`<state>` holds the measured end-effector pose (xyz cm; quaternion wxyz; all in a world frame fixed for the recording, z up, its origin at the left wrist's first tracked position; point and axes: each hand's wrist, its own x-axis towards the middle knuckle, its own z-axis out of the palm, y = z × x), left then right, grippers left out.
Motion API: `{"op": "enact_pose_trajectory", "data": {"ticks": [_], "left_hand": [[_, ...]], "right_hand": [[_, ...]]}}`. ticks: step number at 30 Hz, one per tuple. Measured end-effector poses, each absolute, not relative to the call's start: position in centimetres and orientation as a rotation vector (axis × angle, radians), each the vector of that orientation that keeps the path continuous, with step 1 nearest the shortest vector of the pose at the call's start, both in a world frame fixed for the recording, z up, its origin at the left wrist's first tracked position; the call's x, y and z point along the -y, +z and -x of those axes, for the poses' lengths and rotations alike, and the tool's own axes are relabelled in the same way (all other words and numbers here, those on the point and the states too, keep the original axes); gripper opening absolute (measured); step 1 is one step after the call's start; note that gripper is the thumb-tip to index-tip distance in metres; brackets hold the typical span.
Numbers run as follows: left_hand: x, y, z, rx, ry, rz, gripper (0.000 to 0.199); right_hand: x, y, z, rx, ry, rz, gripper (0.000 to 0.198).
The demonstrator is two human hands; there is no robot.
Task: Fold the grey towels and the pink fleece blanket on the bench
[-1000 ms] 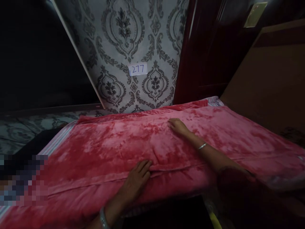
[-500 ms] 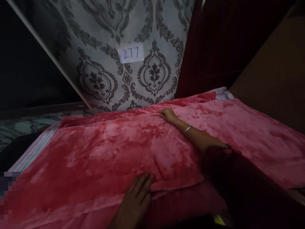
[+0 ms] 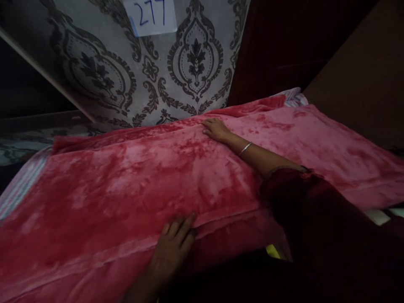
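A plush blanket (image 3: 135, 181) in mottled red and pink is spread out in front of me, with a folded edge along the near side. My left hand (image 3: 173, 242) rests on that near edge, fingers laid on the cloth and holding nothing. At the far side, my right hand (image 3: 216, 129) lies on the blanket close to the wall, its fingers stretched out. A silver bangle (image 3: 246, 147) circles the right wrist.
Striped cloth (image 3: 23, 187) shows under the blanket at the left, and again at the far right corner. Behind stands a wall with patterned wallpaper (image 3: 189, 94) and a paper label (image 3: 153, 17) reading 277. A dark red panel (image 3: 277, 50) rises beside it.
The view has tipped downward and come closer to the blanket. My right hand's curled fingers have straightened out on the cloth. The left hand remains at the near edge.
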<state>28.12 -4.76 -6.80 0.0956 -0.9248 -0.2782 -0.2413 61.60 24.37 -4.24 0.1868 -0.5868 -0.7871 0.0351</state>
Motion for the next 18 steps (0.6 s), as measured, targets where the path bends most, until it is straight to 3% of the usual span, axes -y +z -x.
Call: {"op": "enact_pose_trajectory", "data": {"ticks": [2, 11, 18], "left_hand": [[4.7, -6.8, -28.1, 0.828, -0.677, 2.724, 0.026], [4.5, -6.3, -28.6, 0.864, -0.629, 2.74, 0.022], [4.6, -6.4, -28.8, 1.135, -0.526, 2.769, 0.036]], "right_hand": [[-20.8, -4.0, -61.9, 2.267, 0.112, 1.563, 0.056], [3.0, -3.4, -60.3, 2.388, 0.446, 1.117, 0.049], [6.4, -7.4, -60.0, 2.183, 0.218, 1.252, 0.035]]}}
